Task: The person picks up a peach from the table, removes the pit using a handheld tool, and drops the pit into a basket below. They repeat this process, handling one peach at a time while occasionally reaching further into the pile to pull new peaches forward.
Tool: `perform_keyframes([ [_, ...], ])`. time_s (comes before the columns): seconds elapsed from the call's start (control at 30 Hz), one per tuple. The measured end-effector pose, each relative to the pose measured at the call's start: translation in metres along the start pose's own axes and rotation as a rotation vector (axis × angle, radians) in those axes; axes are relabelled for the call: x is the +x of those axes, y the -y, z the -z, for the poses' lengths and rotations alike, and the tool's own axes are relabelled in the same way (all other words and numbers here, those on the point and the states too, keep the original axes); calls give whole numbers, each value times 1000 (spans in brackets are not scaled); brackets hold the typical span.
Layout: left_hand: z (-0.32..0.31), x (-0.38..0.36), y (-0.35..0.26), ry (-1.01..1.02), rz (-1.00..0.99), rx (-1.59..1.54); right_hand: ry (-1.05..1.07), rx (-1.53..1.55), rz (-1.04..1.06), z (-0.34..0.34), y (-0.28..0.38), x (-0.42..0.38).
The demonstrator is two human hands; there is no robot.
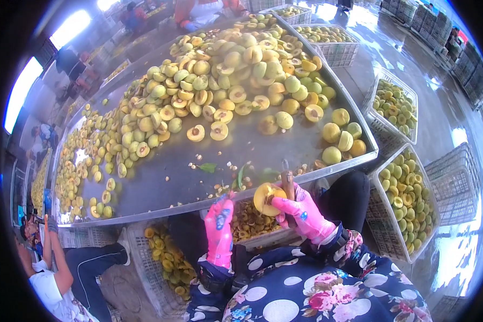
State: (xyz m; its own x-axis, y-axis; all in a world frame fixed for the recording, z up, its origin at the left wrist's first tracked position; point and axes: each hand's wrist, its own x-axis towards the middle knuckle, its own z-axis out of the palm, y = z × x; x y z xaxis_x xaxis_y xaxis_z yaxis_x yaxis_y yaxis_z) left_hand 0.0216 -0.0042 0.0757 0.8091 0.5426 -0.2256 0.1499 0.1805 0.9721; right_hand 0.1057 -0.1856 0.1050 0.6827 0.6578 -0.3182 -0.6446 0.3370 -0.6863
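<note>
Head view, and here I am at the near edge of the table [284, 147]: my right grip [301, 212] is closed around a cut fruit [265, 199] and a wooden-handled tool [288, 185] together! My left grip [219, 228] is bunched alongside; whether it pinches anything, I can't tell. Slick flesh in that shared hold could let the fruit slip or the tool skid. Crates: the right one [383, 225] brims with yellow-green fruit, the left one [143, 268] holds cut pieces.
</note>
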Motion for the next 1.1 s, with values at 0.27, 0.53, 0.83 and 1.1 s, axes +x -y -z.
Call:
perform_keyframes([
  [0.27, -28, 15, 37, 283, 201, -562, 35, -518, 387, -1, -43, 23],
  [0.53, -20, 10, 3, 261, 458, -979, 2, -876, 284, 1, -12, -13],
  [0.83, -21, 3, 1, 193, 307, -803, 131, -1263, 195, -18, -14, -19],
  [1.1, -28, -4, -2, 144, 254, -761, 181, -1323, 202, -3, -31, -8],
])
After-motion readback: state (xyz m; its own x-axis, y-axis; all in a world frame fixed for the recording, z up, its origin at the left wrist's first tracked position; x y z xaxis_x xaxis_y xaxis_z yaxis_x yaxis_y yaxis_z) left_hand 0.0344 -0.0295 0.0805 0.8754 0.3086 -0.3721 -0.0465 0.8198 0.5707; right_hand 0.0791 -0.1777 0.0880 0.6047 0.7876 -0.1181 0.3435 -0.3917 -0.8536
